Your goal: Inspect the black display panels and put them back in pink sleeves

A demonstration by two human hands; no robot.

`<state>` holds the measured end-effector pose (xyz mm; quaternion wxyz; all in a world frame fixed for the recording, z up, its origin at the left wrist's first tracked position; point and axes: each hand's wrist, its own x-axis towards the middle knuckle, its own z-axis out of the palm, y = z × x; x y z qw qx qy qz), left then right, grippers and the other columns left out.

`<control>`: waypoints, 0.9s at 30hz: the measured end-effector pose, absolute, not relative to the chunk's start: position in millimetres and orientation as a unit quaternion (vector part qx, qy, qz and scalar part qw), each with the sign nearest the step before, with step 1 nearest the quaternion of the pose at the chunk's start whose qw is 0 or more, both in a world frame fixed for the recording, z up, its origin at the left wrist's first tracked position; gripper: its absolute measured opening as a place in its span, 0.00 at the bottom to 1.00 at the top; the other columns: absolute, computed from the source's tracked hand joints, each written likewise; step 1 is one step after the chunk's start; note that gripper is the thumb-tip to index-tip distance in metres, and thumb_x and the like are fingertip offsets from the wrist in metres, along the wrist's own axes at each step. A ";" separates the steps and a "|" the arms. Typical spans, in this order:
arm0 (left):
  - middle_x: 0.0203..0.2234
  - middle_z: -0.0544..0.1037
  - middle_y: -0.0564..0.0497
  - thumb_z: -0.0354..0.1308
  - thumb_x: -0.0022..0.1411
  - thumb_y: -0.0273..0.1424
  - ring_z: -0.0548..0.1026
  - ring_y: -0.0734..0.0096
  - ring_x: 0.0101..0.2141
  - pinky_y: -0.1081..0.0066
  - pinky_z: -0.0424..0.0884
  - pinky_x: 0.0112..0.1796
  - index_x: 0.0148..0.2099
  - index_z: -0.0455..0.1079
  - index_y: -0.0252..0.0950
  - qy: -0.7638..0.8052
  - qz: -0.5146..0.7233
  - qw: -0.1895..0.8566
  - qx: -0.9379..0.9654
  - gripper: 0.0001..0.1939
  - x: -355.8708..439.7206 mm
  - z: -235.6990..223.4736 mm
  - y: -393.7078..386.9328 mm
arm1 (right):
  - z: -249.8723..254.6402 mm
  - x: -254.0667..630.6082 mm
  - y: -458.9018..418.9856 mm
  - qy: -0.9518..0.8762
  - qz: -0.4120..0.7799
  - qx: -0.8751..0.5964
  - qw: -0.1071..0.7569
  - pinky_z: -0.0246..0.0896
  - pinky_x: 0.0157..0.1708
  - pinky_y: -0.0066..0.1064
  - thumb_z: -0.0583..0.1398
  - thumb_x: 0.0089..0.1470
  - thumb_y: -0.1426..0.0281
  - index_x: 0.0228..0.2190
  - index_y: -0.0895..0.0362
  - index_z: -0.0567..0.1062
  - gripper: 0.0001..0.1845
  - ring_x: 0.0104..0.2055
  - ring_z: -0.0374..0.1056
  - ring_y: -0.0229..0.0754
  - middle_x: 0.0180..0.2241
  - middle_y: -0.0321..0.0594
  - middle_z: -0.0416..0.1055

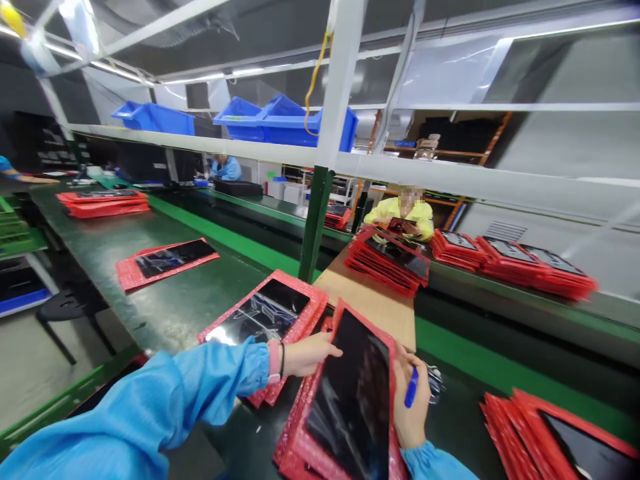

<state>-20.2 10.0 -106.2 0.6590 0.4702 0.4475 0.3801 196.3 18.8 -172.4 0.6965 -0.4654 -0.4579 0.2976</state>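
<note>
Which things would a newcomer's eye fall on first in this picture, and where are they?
Likely first is the black panel on red wrap at bottom centre, with the left hand at its left edge and the right hand, holding a blue pen, at its right. Next, probably the blue bins on the shelf above.

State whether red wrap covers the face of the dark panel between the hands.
Uncovered: the dark panel shows its glossy face, with red wrap visible around its edges. The underside is hidden.
</note>
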 end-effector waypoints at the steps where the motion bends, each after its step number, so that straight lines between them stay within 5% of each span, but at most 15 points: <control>1: 0.39 0.77 0.47 0.60 0.61 0.32 0.76 0.66 0.38 0.61 0.73 0.41 0.45 0.71 0.32 0.445 0.382 0.667 0.460 0.11 -22.7 -102.7 7.3 | -169.8 205.1 18.1 -0.462 0.278 -0.468 0.700 0.52 0.59 0.48 0.63 0.50 0.57 0.35 0.53 0.67 0.17 0.58 0.65 0.53 0.51 0.50 0.73; 5: 0.28 0.79 0.49 0.66 0.48 0.26 0.78 0.65 0.31 0.66 0.73 0.38 0.39 0.74 0.33 0.432 0.409 0.669 0.445 0.13 -66.9 -78.3 4.0 | -166.8 259.0 24.1 -0.436 0.210 -0.514 0.708 0.47 0.61 0.50 0.63 0.54 0.61 0.41 0.56 0.68 0.16 0.62 0.57 0.52 0.58 0.49 0.65; 8: 0.30 0.81 0.48 0.69 0.42 0.25 0.79 0.64 0.30 0.67 0.73 0.36 0.41 0.74 0.34 0.450 0.422 0.655 0.435 0.19 -121.1 -59.2 12.8 | -173.8 293.4 32.5 -0.431 0.249 -0.552 0.669 0.61 0.52 0.51 0.61 0.57 0.64 0.46 0.58 0.71 0.16 0.53 0.66 0.50 0.52 0.45 0.68; 11: 0.31 0.82 0.50 0.70 0.43 0.28 0.80 0.61 0.35 0.67 0.73 0.40 0.42 0.73 0.34 0.486 0.434 0.631 0.422 0.21 -169.2 -50.6 19.3 | -183.2 306.6 38.7 -0.438 0.323 -0.558 0.626 0.68 0.44 0.44 0.60 0.59 0.64 0.47 0.58 0.71 0.16 0.45 0.70 0.46 0.48 0.43 0.70; 20: 0.23 0.81 0.55 0.61 0.52 0.30 0.79 0.65 0.29 0.66 0.72 0.38 0.37 0.72 0.33 0.571 0.424 0.566 0.418 0.09 -224.7 -77.2 30.6 | -190.1 306.6 39.4 -0.417 0.381 -0.554 0.611 0.69 0.42 0.42 0.60 0.59 0.64 0.47 0.58 0.71 0.16 0.44 0.71 0.45 0.47 0.43 0.71; 24: 0.22 0.80 0.56 0.54 0.54 0.26 0.77 0.68 0.25 0.66 0.72 0.35 0.46 0.68 0.32 0.603 0.459 0.489 0.431 0.15 -227.9 -86.2 53.7 | -189.9 303.0 39.5 -0.410 0.370 -0.557 0.621 0.70 0.41 0.42 0.60 0.60 0.64 0.48 0.58 0.71 0.16 0.43 0.71 0.44 0.47 0.43 0.71; 27: 0.27 0.81 0.55 0.54 0.52 0.25 0.78 0.64 0.33 0.60 0.71 0.44 0.50 0.65 0.32 0.624 0.483 0.403 0.465 0.21 -225.2 -86.8 63.4 | -187.0 299.7 35.9 -0.406 0.348 -0.548 0.643 0.70 0.42 0.42 0.60 0.60 0.64 0.48 0.58 0.71 0.16 0.44 0.71 0.45 0.47 0.43 0.71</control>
